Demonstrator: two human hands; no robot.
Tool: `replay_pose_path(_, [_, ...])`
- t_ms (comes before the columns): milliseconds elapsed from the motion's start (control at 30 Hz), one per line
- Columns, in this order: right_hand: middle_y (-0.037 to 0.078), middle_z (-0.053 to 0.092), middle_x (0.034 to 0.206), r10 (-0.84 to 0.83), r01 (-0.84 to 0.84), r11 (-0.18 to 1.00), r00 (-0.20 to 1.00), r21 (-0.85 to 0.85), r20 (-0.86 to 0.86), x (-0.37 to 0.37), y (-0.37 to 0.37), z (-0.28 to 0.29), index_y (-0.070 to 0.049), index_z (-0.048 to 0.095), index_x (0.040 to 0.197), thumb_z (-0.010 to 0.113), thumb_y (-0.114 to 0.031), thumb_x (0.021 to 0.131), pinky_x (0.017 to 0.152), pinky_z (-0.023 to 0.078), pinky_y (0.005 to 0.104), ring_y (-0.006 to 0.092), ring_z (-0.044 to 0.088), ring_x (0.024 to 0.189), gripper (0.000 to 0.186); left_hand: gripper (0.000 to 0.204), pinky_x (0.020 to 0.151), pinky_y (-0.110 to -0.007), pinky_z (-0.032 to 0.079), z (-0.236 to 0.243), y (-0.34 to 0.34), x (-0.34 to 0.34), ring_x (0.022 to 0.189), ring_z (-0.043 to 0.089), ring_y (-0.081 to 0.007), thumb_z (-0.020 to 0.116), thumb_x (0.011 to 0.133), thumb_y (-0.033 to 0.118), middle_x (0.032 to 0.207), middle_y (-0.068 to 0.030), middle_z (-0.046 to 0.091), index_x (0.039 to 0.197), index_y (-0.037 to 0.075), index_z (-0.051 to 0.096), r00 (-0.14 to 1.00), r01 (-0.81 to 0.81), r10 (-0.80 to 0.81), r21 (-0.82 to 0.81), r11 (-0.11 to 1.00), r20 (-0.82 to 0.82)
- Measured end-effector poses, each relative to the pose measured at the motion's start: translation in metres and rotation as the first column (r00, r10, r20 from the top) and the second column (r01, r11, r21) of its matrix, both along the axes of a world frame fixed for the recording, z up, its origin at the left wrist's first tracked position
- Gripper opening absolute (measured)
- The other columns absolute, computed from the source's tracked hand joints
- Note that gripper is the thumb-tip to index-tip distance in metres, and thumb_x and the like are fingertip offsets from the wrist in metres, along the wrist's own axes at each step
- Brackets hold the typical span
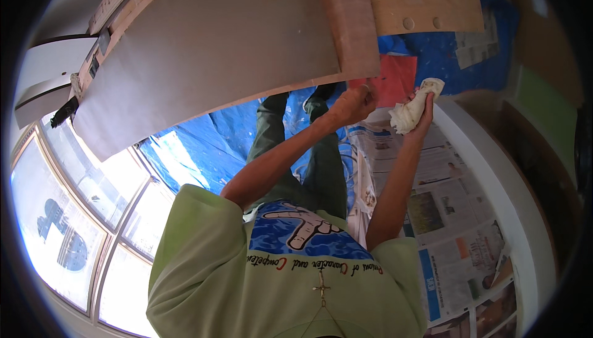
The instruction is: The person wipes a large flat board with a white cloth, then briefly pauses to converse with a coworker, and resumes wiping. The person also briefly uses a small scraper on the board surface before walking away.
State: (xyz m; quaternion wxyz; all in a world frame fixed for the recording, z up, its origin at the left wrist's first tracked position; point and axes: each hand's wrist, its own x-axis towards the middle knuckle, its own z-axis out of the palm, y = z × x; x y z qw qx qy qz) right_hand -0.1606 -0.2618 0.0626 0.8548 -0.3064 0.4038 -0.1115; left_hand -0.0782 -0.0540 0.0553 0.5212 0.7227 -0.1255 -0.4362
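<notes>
Head view: left hand [354, 105] curls, its grip unclear; right hand [424, 126], forearm extended, holds crumpled white cloth [406, 115].

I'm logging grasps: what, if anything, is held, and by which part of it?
The right grip holds a whitish rag around its middle; whether the left grip holds anything cannot be told.

Reddish-brown wooden worktop [359, 41]: bare along its right edge and a thin near strip.
Large smooth grey sheet [216, 47]: flat on the worktop, covering most of it.
Blue plastic tarp [228, 143]: creased, spread below the worktop.
Printed newspaper page [479, 50]: on the tarp, far right.
</notes>
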Motion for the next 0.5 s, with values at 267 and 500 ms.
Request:
replay_pose_path(267, [0.010,0.070,0.102,0.448,-0.710,0.439,0.704,-0.550,-0.551,0.059,0.101,0.004,-0.005,0.069,0.120,0.074,-0.024,0.095,0.082,0.054,0.0334,0.0184,0.067,0.094,0.031,0.019,0.098,-0.050,0.049,0.001,0.088,0.051,0.112,0.062,-0.0398,0.065,0.088,0.004,0.117,-0.0165,0.066,0.107,0.005,0.066,0.711,-0.426,0.306,0.043,0.904,0.633])
replay_pose_path(500, [0.015,0.067,0.105,0.324,-0.656,-0.147,0.675,-0.740,-0.663,0.088,0.180,-0.024,-0.010,0.071,0.115,0.075,-0.016,0.090,0.079,0.055,0.0443,0.0362,0.068,0.095,0.027,0.037,0.124,-0.062,0.013,-0.049,0.184,0.128,0.151,0.033,-0.0318,0.061,0.096,0.015,0.156,-0.0067,0.046,0.133,0.017,0.058,0.483,-0.641,0.055,0.310,0.702,0.874])
